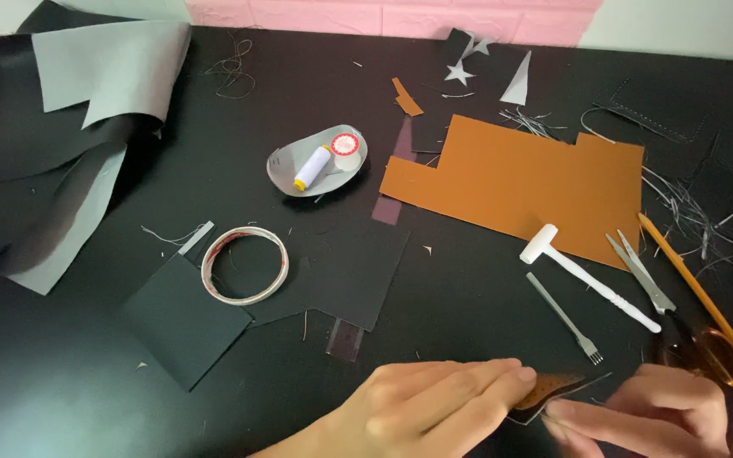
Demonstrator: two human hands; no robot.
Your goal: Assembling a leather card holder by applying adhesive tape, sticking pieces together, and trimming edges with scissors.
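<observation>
At the bottom edge, my left hand [434,407] and my right hand [655,416] meet over a small brown leather piece [553,388] with rows of punched holes, lying on a dark backing. My left fingertips press on its left end. My right fingers pinch its right edge. A metal pronged chisel [563,317] and a white mallet [587,276] lie just above the hands.
A large brown leather sheet [519,182] lies at centre right. Scissors [645,278] and an orange pencil [691,282] sit at right. A tape ring [243,265], black leather pieces [184,318], a grey dish [280,170] with thread spools, and folded grey-black material [61,153] lie at left.
</observation>
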